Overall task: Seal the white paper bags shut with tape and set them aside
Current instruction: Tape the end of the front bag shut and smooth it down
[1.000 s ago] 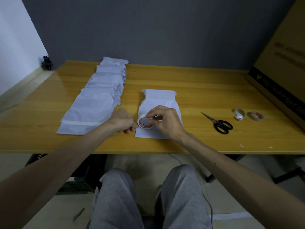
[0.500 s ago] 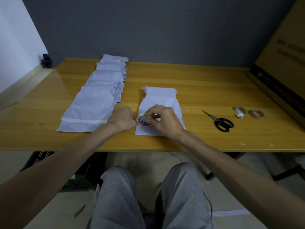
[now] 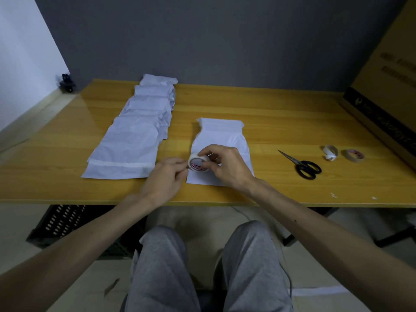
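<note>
A white paper bag [image 3: 221,138] lies flat in the middle of the wooden table [image 3: 281,122], its folded top pointing away from me. Just above its near end my right hand [image 3: 227,168] grips a roll of white tape [image 3: 198,164] with a red-printed core. My left hand [image 3: 167,176] pinches at the roll's left rim, fingertips curled against it; whether a tape end is caught there is too small to tell. To the left, several white bags [image 3: 135,140] lie in an overlapping row, the nearest one with a tape strip across it.
Black-handled scissors [image 3: 302,165] lie right of the bag. Further right sit a crumpled tape remnant [image 3: 329,152] and a second small tape roll [image 3: 355,155]. A large cardboard box [image 3: 387,86] stands on the table's right end. My grey-trousered knees are under the near edge.
Both hands have stayed on the tape roll over the bag, turning and tilting it slightly; the left fingertips have closed in on its left rim.
</note>
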